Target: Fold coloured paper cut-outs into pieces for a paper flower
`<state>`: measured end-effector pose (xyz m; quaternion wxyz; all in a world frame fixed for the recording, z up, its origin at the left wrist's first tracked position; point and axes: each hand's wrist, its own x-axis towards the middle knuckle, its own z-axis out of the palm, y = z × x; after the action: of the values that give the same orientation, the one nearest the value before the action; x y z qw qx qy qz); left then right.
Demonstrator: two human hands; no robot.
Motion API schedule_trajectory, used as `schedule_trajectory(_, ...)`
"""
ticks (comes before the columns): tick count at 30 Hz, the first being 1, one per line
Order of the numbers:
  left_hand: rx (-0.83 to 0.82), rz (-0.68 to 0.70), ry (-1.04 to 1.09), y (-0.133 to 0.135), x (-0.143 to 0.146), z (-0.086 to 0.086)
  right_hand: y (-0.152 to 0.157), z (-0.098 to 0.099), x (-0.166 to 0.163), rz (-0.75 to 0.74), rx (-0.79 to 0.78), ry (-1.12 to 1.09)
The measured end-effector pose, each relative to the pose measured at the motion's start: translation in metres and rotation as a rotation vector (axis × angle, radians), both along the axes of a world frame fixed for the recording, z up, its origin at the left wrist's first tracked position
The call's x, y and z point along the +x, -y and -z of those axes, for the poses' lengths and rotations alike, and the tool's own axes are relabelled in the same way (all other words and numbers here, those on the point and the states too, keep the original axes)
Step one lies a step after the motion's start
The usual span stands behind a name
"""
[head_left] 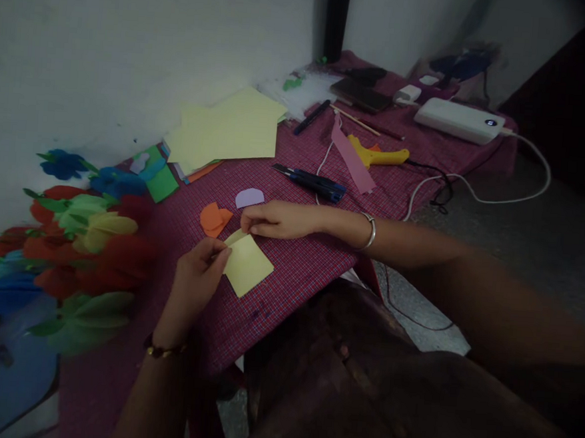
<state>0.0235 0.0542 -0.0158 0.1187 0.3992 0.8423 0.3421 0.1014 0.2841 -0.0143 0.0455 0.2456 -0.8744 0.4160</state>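
A small pale yellow paper square (250,267) lies near the front edge of the table, with a narrow strip of paper showing along its far side. My left hand (199,272) pinches its left corner between thumb and fingers. At the far corner, my right hand (280,219) is closed, its thumb and fingertips on the paper's edge. Just beyond the hands rest some orange paper cutouts (214,219) and a lilac paper half-round (250,197).
Paper flowers (91,231) crowd the left side. Large yellow sheets (233,128) lean near the wall. Box cutters (315,183), a pink paper strip (351,156), a yellow glue gun (377,154) and a white power bank (458,120) with cables lie farther right on the checked cloth (299,266).
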Motion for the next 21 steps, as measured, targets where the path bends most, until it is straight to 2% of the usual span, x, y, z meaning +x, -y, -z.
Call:
schedule_trajectory(7, 0.014, -0.09, -0.006, -0.005, 0.004, 0.008, 0.014, 0.006, 0.004, -0.043, -0.076, 0.122)
schedule_trajectory(10, 0.207, -0.193, 0.017, -0.006, 0.009, 0.0, 0.023, 0.012, 0.0, 0.149, -0.113, 0.067)
schedule_trajectory(13, 0.482, -0.445, -0.082, -0.003, 0.014, -0.015, 0.024, 0.009, -0.009, 0.369, -0.277, -0.056)
schedule_trajectory(14, 0.554, -0.503, -0.058, -0.002, 0.014, -0.019, 0.023, 0.005, -0.012, 0.414, -0.336, -0.089)
schedule_trajectory(16, 0.622, -0.499, 0.219, 0.001, 0.012, -0.026, 0.019, -0.005, -0.018, 0.451, -0.408, -0.137)
schedule_trajectory(19, 0.475, -0.261, 0.909, 0.001, 0.005, -0.027, 0.018, -0.023, -0.019, 0.427, -0.408, -0.191)
schedule_trajectory(21, 0.433, -0.14, 1.197, -0.001, 0.001, -0.025, 0.022, -0.033, -0.015, 0.327, -0.329, -0.219)
